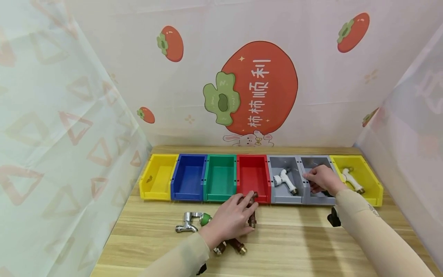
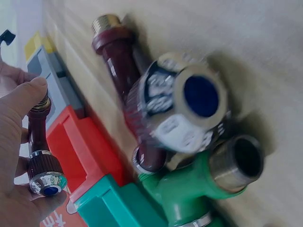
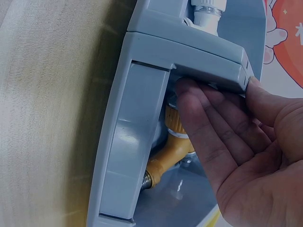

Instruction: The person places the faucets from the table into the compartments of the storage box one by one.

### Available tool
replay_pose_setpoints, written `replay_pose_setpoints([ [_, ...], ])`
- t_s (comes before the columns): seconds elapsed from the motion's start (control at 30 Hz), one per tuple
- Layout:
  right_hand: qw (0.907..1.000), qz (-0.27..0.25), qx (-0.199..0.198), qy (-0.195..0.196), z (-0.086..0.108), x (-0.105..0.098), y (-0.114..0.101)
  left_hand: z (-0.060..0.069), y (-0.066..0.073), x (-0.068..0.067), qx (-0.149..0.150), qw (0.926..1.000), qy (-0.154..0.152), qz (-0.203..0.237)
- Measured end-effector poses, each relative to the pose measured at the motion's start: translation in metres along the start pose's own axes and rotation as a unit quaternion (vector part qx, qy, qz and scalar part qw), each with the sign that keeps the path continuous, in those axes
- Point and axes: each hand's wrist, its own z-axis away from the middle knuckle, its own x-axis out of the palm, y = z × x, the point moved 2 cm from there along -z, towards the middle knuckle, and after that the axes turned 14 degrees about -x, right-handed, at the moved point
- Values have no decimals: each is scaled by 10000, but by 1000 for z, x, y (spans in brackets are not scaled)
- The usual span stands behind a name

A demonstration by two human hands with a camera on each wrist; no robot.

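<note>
My left hand (image 1: pixel 231 219) grips a dark brown faucet (image 2: pixel 38 135) just in front of the red bin (image 1: pixel 254 177), thumb near its threaded end. Below that hand, another brown faucet (image 1: pixel 237 245) lies on the table, partly covered. A green faucet (image 2: pixel 184 196) shows close by in the left wrist view. Over at the right, my right hand (image 1: pixel 323 179) reaches into a grey bin (image 3: pixel 137 137), its fingers fairly straight and the thumb at the divider's corner. Beside those fingers lies an orange-brown faucet (image 3: pixel 168 153), which they do not visibly grasp.
A chrome faucet (image 1: pixel 187 220) lies left of my left hand. White faucets sit in the neighbouring grey bin (image 1: pixel 284 181) and the right yellow bin (image 1: pixel 372 184). Green (image 1: pixel 221 179), blue (image 1: pixel 188 179) and yellow (image 1: pixel 159 177) bins continue the row leftward. Printed cloth walls (image 1: pixel 187 84) enclose the table.
</note>
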Motion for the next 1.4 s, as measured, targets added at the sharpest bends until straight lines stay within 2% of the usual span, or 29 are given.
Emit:
replay_pose_setpoints([
  [0.27,10000,-2,-81,-7,-1,1,0,-17,-10,-6,-231,9997,90,73],
  [0.53,10000,16,-59,-21,-2,2,-2,-37,-17,-4,-502,9987,111,32],
  [0.77,10000,32,-80,-10,-1,3,-3,-53,-21,-1,-770,9968,-184,63],
  [1.0,10000,50,-10,2,-1,4,-2,-66,-23,5,-969,9947,-304,129],
  [1.27,10000,60,13,1,1,3,-3,-76,-25,12,-1115,9917,-631,68],
  [1.4,10000,62,13,23,1,2,-3,-81,-24,13,-1085,9914,-730,-9],
])
